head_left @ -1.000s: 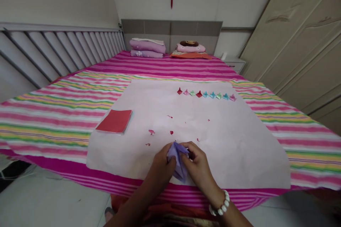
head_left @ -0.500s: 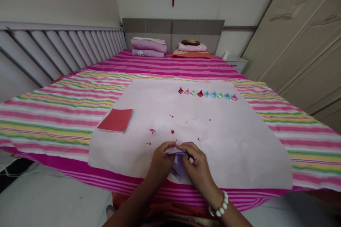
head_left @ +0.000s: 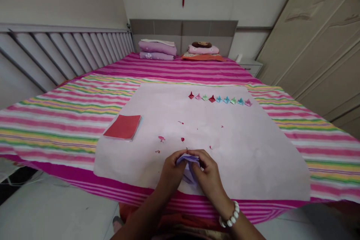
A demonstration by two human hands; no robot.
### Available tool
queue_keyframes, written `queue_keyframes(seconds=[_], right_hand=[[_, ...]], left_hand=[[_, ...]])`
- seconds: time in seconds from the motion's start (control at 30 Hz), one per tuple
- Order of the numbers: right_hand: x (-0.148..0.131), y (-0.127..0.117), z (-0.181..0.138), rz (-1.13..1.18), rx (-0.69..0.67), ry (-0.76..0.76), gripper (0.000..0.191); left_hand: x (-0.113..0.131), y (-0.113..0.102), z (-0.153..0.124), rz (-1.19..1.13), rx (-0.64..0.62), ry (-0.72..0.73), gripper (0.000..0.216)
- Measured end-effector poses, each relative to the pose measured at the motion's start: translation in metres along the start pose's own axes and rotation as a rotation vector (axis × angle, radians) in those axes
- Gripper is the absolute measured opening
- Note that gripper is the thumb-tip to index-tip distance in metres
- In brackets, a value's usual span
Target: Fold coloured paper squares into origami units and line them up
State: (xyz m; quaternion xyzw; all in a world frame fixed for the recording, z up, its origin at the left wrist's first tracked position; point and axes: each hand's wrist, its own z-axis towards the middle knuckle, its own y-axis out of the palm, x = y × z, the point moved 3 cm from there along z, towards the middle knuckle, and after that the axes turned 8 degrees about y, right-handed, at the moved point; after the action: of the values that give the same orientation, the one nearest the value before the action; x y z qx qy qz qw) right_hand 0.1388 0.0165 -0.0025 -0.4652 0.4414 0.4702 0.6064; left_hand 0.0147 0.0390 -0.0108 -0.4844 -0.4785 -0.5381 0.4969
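A small lilac piece of folded paper [head_left: 189,168] is held between both hands just above the near edge of a large white sheet [head_left: 247,157] spread on the bed. My left hand [head_left: 172,172] pinches its left side with curled fingers. My right hand [head_left: 207,174], with a white bead bracelet on the wrist, grips the right side. Most of the paper is hidden between the fingers.
A red stack of square paper [head_left: 123,127] lies to the left on the sheet. A row of several small folded paper shapes [head_left: 219,99] lies farther back. Red paper scraps [head_left: 161,139] are scattered before my hands. Striped bedcover [head_left: 70,120], pillows [head_left: 157,50] and wardrobe [head_left: 323,45] surround.
The lilac paper has been folded down smaller and flatter between my fingers. Both hands stay in the same spot, closing in over it.
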Motion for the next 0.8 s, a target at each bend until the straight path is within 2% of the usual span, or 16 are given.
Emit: queue_keyframes(seconds=[0.1, 0.2, 0.3, 0.4, 0.5, 0.7, 0.8], right_hand=[[0.009, -0.002, 0.001, 0.052, 0.015, 0.081, 0.028], [0.018, -0.002, -0.001, 0.123, 0.041, 0.239, 0.026], [0.023, 0.002, -0.003, 0.236, 0.028, 0.401, 0.029], [0.022, 0.009, -0.005, 0.326, -0.085, 0.511, 0.034], [0.019, 0.013, -0.008, 0.369, -0.171, 0.525, 0.039], [0.019, 0.018, -0.012, 0.319, -0.24, 0.495, 0.034], [0.018, 0.015, -0.011, 0.237, -0.164, 0.39, 0.024]], left_hand=[[-0.003, -0.002, 0.002, -0.07, -0.022, -0.065, 0.025], [-0.007, -0.005, 0.004, -0.091, 0.012, -0.152, 0.027], [-0.006, -0.007, 0.004, -0.057, 0.058, -0.128, 0.028], [0.0, -0.008, 0.003, -0.032, 0.09, -0.066, 0.026], [0.006, -0.003, 0.002, -0.062, -0.012, -0.07, 0.007], [0.005, -0.002, 0.0, -0.057, -0.058, -0.081, 0.014], [0.003, -0.004, 0.0, 0.063, -0.057, 0.016, 0.013]])
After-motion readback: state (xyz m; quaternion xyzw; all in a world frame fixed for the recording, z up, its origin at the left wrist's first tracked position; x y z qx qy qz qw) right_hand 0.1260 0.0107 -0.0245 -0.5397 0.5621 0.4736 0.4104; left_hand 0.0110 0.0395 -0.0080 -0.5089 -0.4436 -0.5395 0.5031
